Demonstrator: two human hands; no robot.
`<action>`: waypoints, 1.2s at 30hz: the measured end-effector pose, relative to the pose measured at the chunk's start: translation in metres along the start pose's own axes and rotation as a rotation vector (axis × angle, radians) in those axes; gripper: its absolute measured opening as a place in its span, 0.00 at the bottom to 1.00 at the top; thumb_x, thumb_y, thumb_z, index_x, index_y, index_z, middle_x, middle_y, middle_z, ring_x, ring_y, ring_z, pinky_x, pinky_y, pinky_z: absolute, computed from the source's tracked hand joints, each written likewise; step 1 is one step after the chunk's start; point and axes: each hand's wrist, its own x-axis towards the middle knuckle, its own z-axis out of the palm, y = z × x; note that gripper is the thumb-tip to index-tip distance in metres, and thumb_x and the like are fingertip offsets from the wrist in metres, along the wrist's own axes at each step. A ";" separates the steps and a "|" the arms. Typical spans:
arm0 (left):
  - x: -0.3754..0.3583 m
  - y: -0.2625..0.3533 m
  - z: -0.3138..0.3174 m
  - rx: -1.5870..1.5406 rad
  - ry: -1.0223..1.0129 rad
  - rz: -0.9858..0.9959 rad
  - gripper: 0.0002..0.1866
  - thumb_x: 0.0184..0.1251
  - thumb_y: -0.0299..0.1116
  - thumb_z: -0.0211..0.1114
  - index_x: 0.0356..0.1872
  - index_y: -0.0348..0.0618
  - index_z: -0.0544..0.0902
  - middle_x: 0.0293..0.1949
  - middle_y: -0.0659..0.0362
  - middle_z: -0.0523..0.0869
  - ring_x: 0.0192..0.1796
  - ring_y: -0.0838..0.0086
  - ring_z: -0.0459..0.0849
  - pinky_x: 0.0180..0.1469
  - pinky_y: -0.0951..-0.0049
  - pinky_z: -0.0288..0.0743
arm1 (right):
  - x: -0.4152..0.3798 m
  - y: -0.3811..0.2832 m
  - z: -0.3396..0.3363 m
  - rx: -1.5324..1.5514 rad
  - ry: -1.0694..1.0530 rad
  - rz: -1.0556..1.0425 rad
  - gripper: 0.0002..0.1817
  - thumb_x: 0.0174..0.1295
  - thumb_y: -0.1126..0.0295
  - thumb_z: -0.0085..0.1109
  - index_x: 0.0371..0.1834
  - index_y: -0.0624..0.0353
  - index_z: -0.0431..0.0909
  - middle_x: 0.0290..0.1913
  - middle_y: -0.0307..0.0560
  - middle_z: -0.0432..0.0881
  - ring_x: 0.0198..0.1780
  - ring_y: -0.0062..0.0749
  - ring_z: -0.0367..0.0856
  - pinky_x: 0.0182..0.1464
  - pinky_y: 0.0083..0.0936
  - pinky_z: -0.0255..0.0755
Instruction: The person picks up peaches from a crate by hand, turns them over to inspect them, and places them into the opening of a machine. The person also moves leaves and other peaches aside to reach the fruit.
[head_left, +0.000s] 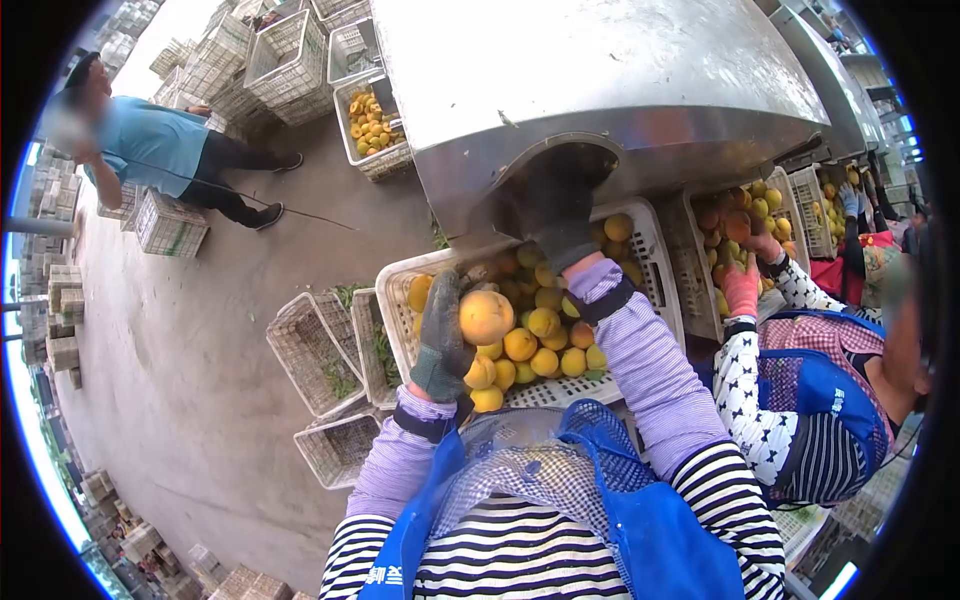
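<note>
My left hand (pixel 438 345), in a dark grey-green glove, grips a yellow-orange peach (pixel 487 317) at the left side of a white plastic crate (pixel 395 290). Many yellow peaches (pixel 544 321) fill this crate below my hands. Above its far side, my right hand (pixel 562 215), in a dark glove, reaches up into the round opening of a metal machine (pixel 600 70). Shadow hides its fingers, so I cannot make out whether it holds anything.
To my right, a co-worker's pink-gloved hands (pixel 741 288) are at another peach crate (pixel 700 265). Stacked crates (pixel 315 350) stand on the floor at my left. Farther off are a crate of peaches (pixel 385 165) and a person in a blue shirt (pixel 155 145).
</note>
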 end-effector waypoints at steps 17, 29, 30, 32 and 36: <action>-0.012 -0.002 0.025 -0.810 0.348 -0.227 0.27 0.80 0.41 0.51 0.73 0.37 0.64 0.64 0.53 0.76 0.63 0.64 0.78 0.68 0.67 0.71 | -0.122 -0.029 -0.040 0.214 0.185 -0.090 0.43 0.39 0.54 0.79 0.62 0.53 0.73 0.56 0.56 0.76 0.54 0.54 0.78 0.54 0.45 0.75; -0.038 -0.167 0.045 0.829 -0.103 -0.356 0.27 0.63 0.41 0.66 0.62 0.45 0.75 0.56 0.45 0.79 0.58 0.54 0.79 0.56 0.54 0.75 | -0.071 0.007 -0.044 0.461 0.268 -0.125 0.29 0.54 0.56 0.74 0.57 0.56 0.77 0.49 0.52 0.83 0.48 0.45 0.83 0.48 0.42 0.78; -0.033 -0.173 0.053 0.847 -0.137 -0.372 0.26 0.62 0.41 0.66 0.61 0.45 0.75 0.56 0.43 0.78 0.57 0.51 0.78 0.56 0.52 0.75 | -0.087 0.031 -0.033 0.373 0.227 -0.061 0.30 0.55 0.58 0.74 0.59 0.56 0.76 0.50 0.53 0.83 0.49 0.45 0.83 0.49 0.42 0.78; -0.029 -0.196 0.070 0.894 -0.201 -0.402 0.26 0.58 0.41 0.67 0.58 0.47 0.76 0.56 0.40 0.76 0.57 0.45 0.77 0.56 0.47 0.73 | -0.122 0.087 -0.007 0.161 0.015 0.068 0.29 0.55 0.62 0.73 0.60 0.55 0.75 0.51 0.54 0.82 0.52 0.48 0.83 0.50 0.43 0.78; -0.024 -0.220 0.077 0.917 -0.173 -0.354 0.23 0.57 0.41 0.67 0.53 0.45 0.79 0.54 0.42 0.77 0.56 0.45 0.77 0.56 0.48 0.74 | -0.159 0.141 0.059 -0.117 -0.111 0.060 0.27 0.53 0.61 0.72 0.57 0.53 0.75 0.50 0.55 0.83 0.53 0.53 0.82 0.51 0.44 0.77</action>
